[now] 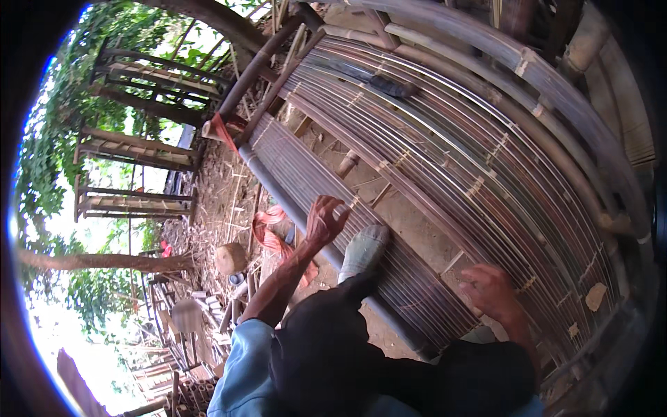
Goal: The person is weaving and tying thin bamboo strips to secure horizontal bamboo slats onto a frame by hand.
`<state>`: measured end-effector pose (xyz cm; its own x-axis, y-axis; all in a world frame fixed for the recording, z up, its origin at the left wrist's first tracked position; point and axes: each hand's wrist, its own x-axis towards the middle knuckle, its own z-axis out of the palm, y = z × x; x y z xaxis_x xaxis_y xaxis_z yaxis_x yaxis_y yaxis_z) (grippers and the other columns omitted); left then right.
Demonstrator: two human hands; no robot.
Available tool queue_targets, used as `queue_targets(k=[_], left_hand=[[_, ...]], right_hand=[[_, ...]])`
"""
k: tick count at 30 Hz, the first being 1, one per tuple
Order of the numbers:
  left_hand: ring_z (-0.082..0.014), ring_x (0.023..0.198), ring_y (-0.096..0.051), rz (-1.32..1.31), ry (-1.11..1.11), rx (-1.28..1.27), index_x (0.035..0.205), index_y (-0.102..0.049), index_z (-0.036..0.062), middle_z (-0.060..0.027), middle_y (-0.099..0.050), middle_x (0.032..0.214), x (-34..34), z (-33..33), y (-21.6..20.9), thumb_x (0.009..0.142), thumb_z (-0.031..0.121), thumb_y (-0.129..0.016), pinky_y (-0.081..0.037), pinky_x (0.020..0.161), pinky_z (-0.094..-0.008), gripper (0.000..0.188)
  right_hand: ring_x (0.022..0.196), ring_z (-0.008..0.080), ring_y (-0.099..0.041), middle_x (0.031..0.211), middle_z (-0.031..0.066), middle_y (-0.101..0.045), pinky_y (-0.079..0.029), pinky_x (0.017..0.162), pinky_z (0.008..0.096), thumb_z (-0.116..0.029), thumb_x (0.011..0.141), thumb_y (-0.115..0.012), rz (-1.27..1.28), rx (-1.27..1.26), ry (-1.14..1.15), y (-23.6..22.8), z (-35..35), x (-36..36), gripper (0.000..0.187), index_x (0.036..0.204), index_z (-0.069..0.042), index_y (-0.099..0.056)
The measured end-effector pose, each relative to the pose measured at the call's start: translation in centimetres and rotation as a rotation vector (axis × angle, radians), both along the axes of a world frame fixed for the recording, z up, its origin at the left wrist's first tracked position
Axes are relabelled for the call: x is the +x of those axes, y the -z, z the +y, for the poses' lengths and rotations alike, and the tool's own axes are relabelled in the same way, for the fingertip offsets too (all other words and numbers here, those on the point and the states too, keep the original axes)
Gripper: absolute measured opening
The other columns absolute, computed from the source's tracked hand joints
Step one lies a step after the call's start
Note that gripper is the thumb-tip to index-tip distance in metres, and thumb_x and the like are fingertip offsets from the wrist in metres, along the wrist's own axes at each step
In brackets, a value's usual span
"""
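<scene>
A bamboo frame with rows of thin split slats lies before me. Its near panel (295,163) of dark, narrow slats runs under my left foot, which wears a light grey sock (366,251). Just above that panel's edge is my left hand (324,221), its fingers loosely curved and apart from the thumb, with nothing seen in them. My right hand (492,292) is over the gap beside the wider slatted panel (479,182); it is a little blurred, its fingers spread, and I see nothing held. Pale ties bind the slats across.
A dark object (389,86) lies on the far slats. Thick bamboo poles (479,38) curve along the far side. An orange cloth (265,233) and a round wooden block (231,258) are on the littered ground at left. Stacked bamboo racks (139,149) stand behind, by a tree trunk.
</scene>
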<state>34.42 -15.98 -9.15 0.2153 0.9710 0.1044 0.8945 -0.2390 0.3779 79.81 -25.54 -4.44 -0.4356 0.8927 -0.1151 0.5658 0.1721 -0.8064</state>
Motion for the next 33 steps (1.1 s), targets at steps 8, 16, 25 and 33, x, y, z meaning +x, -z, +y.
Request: queue_targets(k=[8,16,25,33], left_hand=[[-0.0314,0.091,-0.063,-0.103,0.169,0.158,0.091,-0.067,0.0018,-0.0121,-0.066,0.093,0.5,-0.6,4.5,0.075,-0.001,-0.075,-0.050,0.077,-0.0408,0.018],[-0.0371,0.083,-0.061,-0.010,0.319,-0.303,0.096,-0.060,-0.0010,-0.0188,-0.062,0.101,-2.5,1.0,3.8,0.089,0.010,-0.062,-0.048,0.071,-0.0473,0.013],[-0.0261,0.096,-0.066,-0.396,-0.172,-0.739,0.101,-0.071,0.0031,-0.0172,-0.071,0.109,-16.3,13.2,-11.0,0.100,0.035,-0.054,-0.048,0.098,-0.0378,0.036],[-0.0112,0.077,-0.054,-0.781,-0.366,-0.634,0.118,-0.071,0.0057,-0.0004,-0.063,0.088,-8.0,18.6,-7.4,0.092,0.006,-0.058,-0.046,0.071,-0.0271,0.028]], right_hand=[[0.097,0.0341,-0.067,0.105,0.0163,-0.070,-0.053,0.087,0.0432,-0.014,0.088,-0.072,-0.271,-0.164,0.183,-4.9,7.2,-2.4,0.023,0.107,-0.002,-0.071],[0.090,0.0325,-0.069,0.099,0.0177,-0.069,-0.054,0.082,0.0401,-0.014,0.088,-0.072,-0.249,-0.321,0.256,-6.0,12.7,-8.1,0.023,0.106,0.000,-0.071],[0.085,0.0332,-0.071,0.094,0.0194,-0.072,-0.055,0.079,0.0394,-0.015,0.090,-0.069,-0.085,-0.536,0.219,-1.5,11.5,-11.8,0.022,0.105,0.001,-0.070],[0.087,0.0356,-0.072,0.096,0.0221,-0.072,-0.056,0.078,0.0410,-0.019,0.096,-0.062,0.046,-0.324,0.248,9.1,12.5,-19.0,0.031,0.121,-0.002,-0.065]])
